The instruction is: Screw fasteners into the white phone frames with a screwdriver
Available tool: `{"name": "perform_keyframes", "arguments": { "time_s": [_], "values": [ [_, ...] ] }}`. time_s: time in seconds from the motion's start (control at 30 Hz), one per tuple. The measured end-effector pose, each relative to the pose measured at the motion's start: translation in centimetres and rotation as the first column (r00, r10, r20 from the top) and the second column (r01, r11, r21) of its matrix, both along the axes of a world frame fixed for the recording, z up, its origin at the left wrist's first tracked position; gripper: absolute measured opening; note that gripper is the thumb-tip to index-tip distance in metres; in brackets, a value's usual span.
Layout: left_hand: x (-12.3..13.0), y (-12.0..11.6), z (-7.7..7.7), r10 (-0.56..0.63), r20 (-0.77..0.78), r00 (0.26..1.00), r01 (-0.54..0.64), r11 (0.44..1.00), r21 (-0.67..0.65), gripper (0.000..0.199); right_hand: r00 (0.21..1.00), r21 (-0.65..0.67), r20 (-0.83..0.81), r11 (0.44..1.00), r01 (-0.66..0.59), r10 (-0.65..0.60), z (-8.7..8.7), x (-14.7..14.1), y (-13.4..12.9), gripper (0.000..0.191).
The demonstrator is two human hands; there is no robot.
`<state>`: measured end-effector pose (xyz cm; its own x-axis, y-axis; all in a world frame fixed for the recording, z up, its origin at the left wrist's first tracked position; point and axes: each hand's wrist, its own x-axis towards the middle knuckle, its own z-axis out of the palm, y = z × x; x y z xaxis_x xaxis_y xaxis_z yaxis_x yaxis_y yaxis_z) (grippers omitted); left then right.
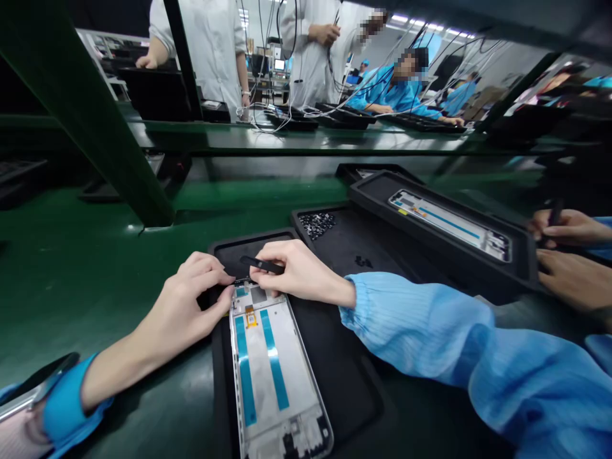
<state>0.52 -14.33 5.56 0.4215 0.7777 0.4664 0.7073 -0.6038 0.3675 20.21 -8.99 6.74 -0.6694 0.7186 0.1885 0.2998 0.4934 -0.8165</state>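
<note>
A silver phone frame (pixel 264 376) with two blue adhesive strips and a small orange flex cable (pixel 251 317) lies in a black tray (pixel 344 376) in front of me. At its top left corner, my left hand (pixel 198 296) grips the edge between thumb and fingertips. My right hand (pixel 291 268) is over the frame's top end, fingers closed round a slim black tool (pixel 262 264) that looks like tweezers. One end of this tool points left towards my left hand; its other end is hidden by my fingers. Any small part at the fingertips is too hidden to make out.
Behind my right hand, a black tray (pixel 382 236) holds a heap of small black parts (pixel 317 225). Another tray (pixel 521 268) with a phone frame (pixel 449 223) rests at the right, beside a co-worker's hands (pixel 568 229). A green post (pixel 95 115) rises at left; people stand beyond the bench.
</note>
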Motion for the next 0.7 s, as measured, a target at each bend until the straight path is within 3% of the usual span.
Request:
{"name": "perform_keyframes", "arguments": {
  "time_s": [0.3,0.7],
  "values": [
    [0.36,0.24,0.19,0.015,0.052,0.999,-0.014,1.000,-0.014,0.014,0.999,0.264,0.053,0.965,-0.004,-0.010,-0.14,-0.55,0.15,0.008],
    [0.42,0.14,0.17,0.025,0.046,0.999,-0.024,1.000,-0.011,0.015,0.994,0.359,0.101,0.933,0.002,-0.041,-0.50,-0.59,-0.47,0.003]
  ]
}}
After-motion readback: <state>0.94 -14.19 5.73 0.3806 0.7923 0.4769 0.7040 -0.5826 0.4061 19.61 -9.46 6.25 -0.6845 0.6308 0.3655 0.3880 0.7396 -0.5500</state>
